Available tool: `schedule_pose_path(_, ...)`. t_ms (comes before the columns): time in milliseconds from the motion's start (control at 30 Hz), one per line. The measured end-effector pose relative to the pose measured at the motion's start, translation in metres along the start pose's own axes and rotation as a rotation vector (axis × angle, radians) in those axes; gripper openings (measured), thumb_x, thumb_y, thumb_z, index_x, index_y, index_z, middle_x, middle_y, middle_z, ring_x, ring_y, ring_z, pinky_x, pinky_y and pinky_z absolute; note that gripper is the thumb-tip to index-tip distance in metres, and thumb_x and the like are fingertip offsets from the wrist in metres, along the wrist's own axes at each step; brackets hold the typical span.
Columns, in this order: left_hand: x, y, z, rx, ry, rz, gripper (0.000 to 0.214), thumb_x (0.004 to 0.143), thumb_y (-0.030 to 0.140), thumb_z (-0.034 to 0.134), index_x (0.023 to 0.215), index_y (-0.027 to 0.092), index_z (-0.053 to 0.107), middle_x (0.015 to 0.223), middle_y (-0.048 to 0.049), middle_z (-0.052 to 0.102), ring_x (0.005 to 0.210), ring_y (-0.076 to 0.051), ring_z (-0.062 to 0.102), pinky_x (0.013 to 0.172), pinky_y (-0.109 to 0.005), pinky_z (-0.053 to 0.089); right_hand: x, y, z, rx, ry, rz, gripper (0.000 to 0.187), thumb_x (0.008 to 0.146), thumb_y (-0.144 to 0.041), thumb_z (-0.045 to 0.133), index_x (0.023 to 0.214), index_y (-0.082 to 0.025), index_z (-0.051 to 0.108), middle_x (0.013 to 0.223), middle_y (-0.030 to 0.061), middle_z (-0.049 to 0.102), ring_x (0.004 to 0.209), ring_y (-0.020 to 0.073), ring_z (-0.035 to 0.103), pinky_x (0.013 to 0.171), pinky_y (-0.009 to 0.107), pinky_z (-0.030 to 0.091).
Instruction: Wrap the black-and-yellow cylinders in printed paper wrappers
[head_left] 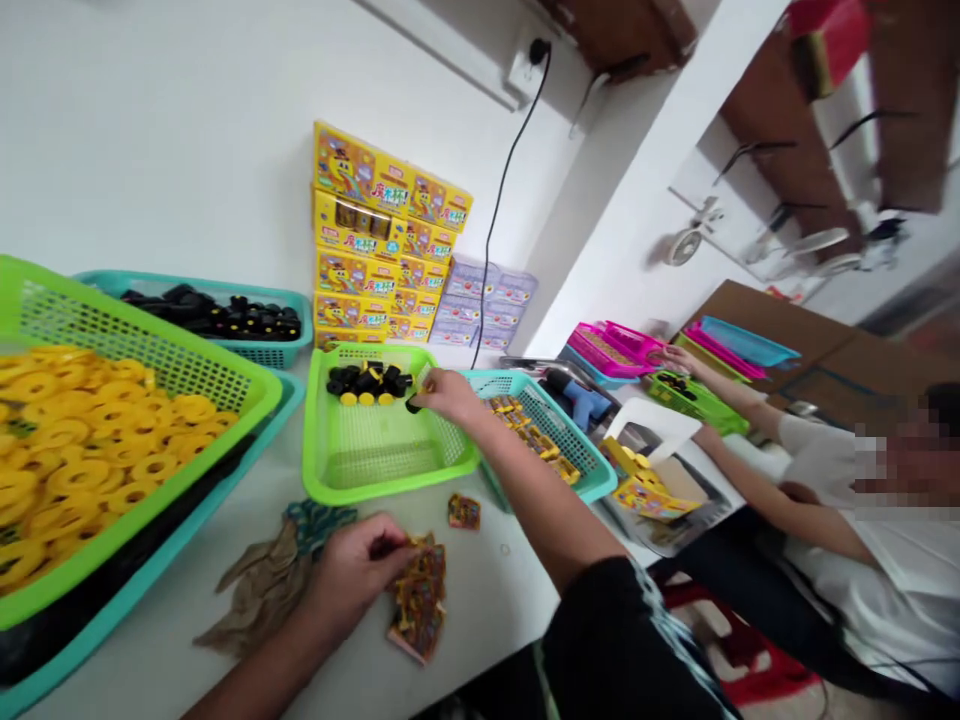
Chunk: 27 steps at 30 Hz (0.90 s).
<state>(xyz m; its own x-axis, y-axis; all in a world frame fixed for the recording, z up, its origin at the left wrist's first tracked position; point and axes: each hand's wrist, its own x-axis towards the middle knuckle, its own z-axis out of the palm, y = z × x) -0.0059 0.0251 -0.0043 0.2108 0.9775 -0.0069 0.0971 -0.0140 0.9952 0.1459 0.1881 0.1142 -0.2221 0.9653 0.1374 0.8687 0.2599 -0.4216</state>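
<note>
My right hand (450, 395) reaches over the right side of a light green basket (390, 485), its fingers closed on a small black piece (413, 404). A cluster of black cylindrical pieces (352, 380), some with yellow ends, lies at the back of that basket. Lower down, my left hand (356, 565) pinches at the upper edge of some printed yellow-brown wrappers (420, 605) on the table. A single small printed packet (464, 511) lies apart, in front of the basket. Beside my left wrist is a crumpled brown and teal cloth (266, 575).
At left, a green basket (247, 395) holds yellow rings (67, 430). Behind it is a teal basket (285, 352) of black parts. Yellow boxes (382, 240) are stacked at the wall. A teal basket (596, 460) holds printed packets. A co-worker (825, 460) sits at right.
</note>
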Motion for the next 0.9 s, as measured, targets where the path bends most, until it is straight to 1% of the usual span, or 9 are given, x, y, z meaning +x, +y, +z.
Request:
schedule_pose_path(67, -0.004, 0.007, -0.001, 0.123, 0.037, 0.121, 0.028, 0.07, 0.041, 0.072, 0.06, 0.017, 0.06, 0.056, 0.0018, 0.056, 0.055, -0.012, 0.049, 0.052, -0.023, 0.038, -0.039, 0.008, -0.011, 0.157, -0.081, -0.03, 0.023, 0.083, -0.038, 0.068, 0.087, -0.016, 0.064, 0.067, -0.002, 0.062, 0.058, 0.0117, 0.059, 0.054, 0.023, 0.048)
schedule_pose_path(133, -0.007, 0.013, -0.001, 0.183, 0.039, 0.194, 0.023, 0.072, 0.037, 0.072, 0.064, 0.017, 0.062, 0.06, 0.0011, 0.059, 0.057, -0.012, 0.051, 0.055, -0.022, 0.039, -0.082, 0.017, -0.018, 0.583, -0.188, -0.069, 0.023, 0.076, -0.035, 0.072, 0.084, -0.016, 0.062, 0.058, -0.0053, 0.056, 0.047, 0.0087, 0.05, 0.046, 0.021, 0.039)
schedule_pose_path(167, -0.008, 0.015, -0.001, 0.192, 0.042, 0.203, 0.022, 0.072, 0.035, 0.072, 0.065, 0.017, 0.063, 0.061, 0.001, 0.06, 0.057, -0.011, 0.051, 0.055, -0.022, 0.039, -0.102, 0.022, -0.02, 0.706, -0.245, -0.059, 0.025, 0.072, -0.034, 0.074, 0.084, -0.017, 0.062, 0.057, -0.0056, 0.055, 0.046, 0.0082, 0.048, 0.045, 0.02, 0.037)
schedule_pose_path(233, -0.01, 0.019, -0.001, 0.187, 0.042, 0.206, 0.02, 0.072, 0.033, 0.072, 0.066, 0.017, 0.063, 0.061, 0.0008, 0.062, 0.056, -0.011, 0.052, 0.054, -0.022, 0.04, -0.135, 0.028, -0.019, 0.835, -0.353, -0.022, 0.025, 0.067, -0.032, 0.077, 0.08, -0.016, 0.062, 0.057, -0.0047, 0.056, 0.046, 0.0078, 0.047, 0.044, 0.02, 0.034)
schedule_pose_path(333, -0.013, 0.023, 0.0, 0.176, 0.012, 0.209, 0.017, 0.072, 0.03, 0.072, 0.067, 0.016, 0.063, 0.062, 0.0004, 0.063, 0.056, -0.011, 0.053, 0.054, -0.022, 0.041, -0.165, 0.03, -0.008, 0.898, -0.383, 0.044, 0.025, 0.064, -0.029, 0.078, 0.078, -0.016, 0.062, 0.056, -0.0053, 0.054, 0.046, 0.0067, 0.044, 0.043, 0.02, 0.031)
schedule_pose_path(500, -0.016, 0.022, 0.001, 0.154, -0.06, 0.23, 0.013, 0.071, 0.025, 0.072, 0.068, 0.016, 0.064, 0.064, -0.0002, 0.064, 0.058, -0.011, 0.055, 0.055, -0.022, 0.043, -0.174, 0.029, 0.009, 0.879, -0.363, 0.084, 0.023, 0.064, -0.028, 0.077, 0.076, -0.016, 0.062, 0.056, -0.0061, 0.051, 0.049, 0.0067, 0.043, 0.045, 0.02, 0.031)
schedule_pose_path(667, -0.014, 0.021, 0.0, 0.127, -0.039, 0.262, 0.012, 0.069, 0.024, 0.074, 0.067, 0.016, 0.065, 0.065, -0.001, 0.065, 0.059, -0.012, 0.056, 0.057, -0.023, 0.043, -0.172, 0.024, 0.014, 0.825, -0.314, 0.108, 0.023, 0.064, -0.029, 0.076, 0.075, -0.016, 0.061, 0.057, -0.0055, 0.052, 0.05, 0.0081, 0.045, 0.044, 0.02, 0.034)
schedule_pose_path(767, -0.013, 0.021, 0.0, 0.037, -0.057, 0.202, 0.015, 0.067, 0.026, 0.077, 0.075, 0.016, 0.069, 0.068, -0.0016, 0.067, 0.063, -0.014, 0.058, 0.059, -0.024, 0.045, -0.171, 0.018, 0.015, 0.808, -0.275, 0.12, 0.021, 0.064, -0.028, 0.075, 0.073, -0.017, 0.059, 0.056, -0.0057, 0.053, 0.049, 0.0083, 0.045, 0.043, 0.021, 0.033)
schedule_pose_path(900, -0.012, 0.021, -0.002, -0.079, -0.17, 0.093, 0.024, 0.065, 0.031, 0.08, 0.082, 0.015, 0.072, 0.07, -0.0024, 0.069, 0.063, -0.015, 0.059, 0.059, -0.025, 0.045, -0.171, 0.012, 0.018, 0.831, -0.25, 0.137, 0.022, 0.063, -0.029, 0.075, 0.072, -0.018, 0.058, 0.056, -0.0054, 0.054, 0.047, 0.0083, 0.044, 0.043, 0.022, 0.034)
